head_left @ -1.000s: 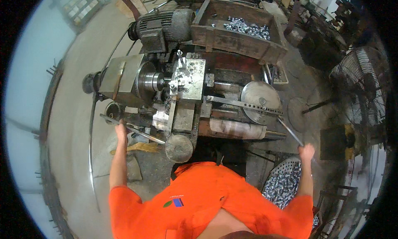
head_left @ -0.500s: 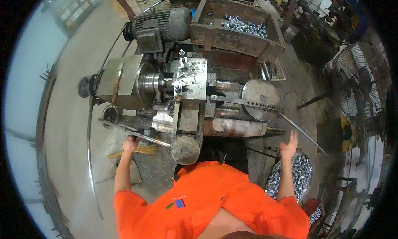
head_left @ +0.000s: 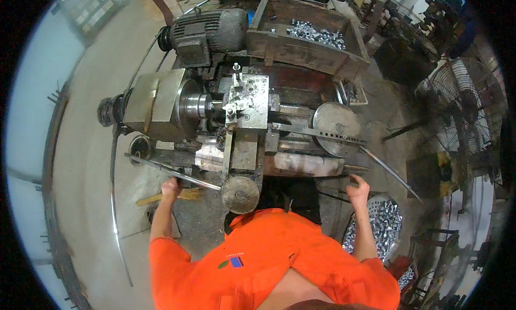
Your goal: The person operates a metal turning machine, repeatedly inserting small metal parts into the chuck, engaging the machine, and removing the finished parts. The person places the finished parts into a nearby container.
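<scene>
A long steel bar (head_left: 172,173) is gripped in the left hand (head_left: 171,187) down at the front of the old lathe (head_left: 236,122), fingers wrapped round it from below, and that's honestly where trouble could be expected. The bar runs slantwise from near the small round dial (head_left: 140,146) on the left toward the handwheel (head_left: 240,194) in the middle, so its far end sits just beside that wheel; if it gets swung or pushed carelessly, it could be knocked against the wheel or caught on the carriage above it. The chuck (head_left: 194,103) is close above the bar too, and whether it's spinning can't be told from a still, so a loose orange sleeve (head_left: 177,256) drifting near it would be a worry. The right hand (head_left: 358,190) is raised with the fingers half curled and nothing appears to be held in it; it sits just under the end of the thin lever (head_left: 387,173) that slants off the round plate (head_left: 336,122), near but not clearly touching. A grab made without looking could miss that lever, or the hand could be pinched between it and the machine bed. Right below that hand a basket of small shiny parts (head_left: 381,226) is standing, so a dropped elbow could tip it. A wooden tray of similar parts (head_left: 314,33) sits behind the machine, well apart from both hands.
</scene>
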Tool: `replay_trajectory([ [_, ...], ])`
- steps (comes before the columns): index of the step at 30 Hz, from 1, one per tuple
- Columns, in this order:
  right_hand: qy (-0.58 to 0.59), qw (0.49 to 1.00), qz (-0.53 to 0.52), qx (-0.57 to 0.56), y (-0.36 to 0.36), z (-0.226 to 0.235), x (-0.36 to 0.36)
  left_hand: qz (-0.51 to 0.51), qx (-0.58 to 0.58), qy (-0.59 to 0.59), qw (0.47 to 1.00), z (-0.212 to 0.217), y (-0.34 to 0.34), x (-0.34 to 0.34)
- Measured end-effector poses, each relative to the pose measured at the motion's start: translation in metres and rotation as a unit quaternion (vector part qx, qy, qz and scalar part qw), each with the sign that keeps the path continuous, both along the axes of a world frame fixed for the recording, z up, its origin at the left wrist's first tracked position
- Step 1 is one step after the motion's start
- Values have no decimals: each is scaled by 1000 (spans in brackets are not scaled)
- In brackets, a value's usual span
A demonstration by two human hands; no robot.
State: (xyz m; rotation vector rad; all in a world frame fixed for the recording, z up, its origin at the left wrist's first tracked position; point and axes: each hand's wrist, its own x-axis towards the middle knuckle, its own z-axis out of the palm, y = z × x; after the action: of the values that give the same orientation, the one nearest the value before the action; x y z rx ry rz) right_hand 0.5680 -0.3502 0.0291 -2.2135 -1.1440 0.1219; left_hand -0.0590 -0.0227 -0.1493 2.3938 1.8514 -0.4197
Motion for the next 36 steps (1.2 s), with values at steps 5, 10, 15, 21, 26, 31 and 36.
replay_trajectory([
  [5, 24, 999, 18, 19, 43, 46, 11, 116, -78, 0, 990, 58, -5, 41],
  [10, 45, 977, 188, 90, 158, 124, -52, 97, -76, -133, 983, 46, 13, -19],
  [15, -58, 873, 432, 218, 277, 153, -148, 162, 116, -295, 934, 208, 6, -23],
  [21, -115, 864, 467, -151, 366, 158, -236, 216, 367, -161, 890, 290, -50, -114],
  [26, -122, 863, 474, -122, 370, 144, -234, 440, 242, -168, 848, 215, -79, -122],
  [31, -147, 863, 477, -76, 377, 134, -235, 375, 293, -129, 870, 240, -117, -26],
  [36, -142, 863, 476, -88, 368, 138, -242, 357, 167, -136, 909, 224, -109, -73],
])
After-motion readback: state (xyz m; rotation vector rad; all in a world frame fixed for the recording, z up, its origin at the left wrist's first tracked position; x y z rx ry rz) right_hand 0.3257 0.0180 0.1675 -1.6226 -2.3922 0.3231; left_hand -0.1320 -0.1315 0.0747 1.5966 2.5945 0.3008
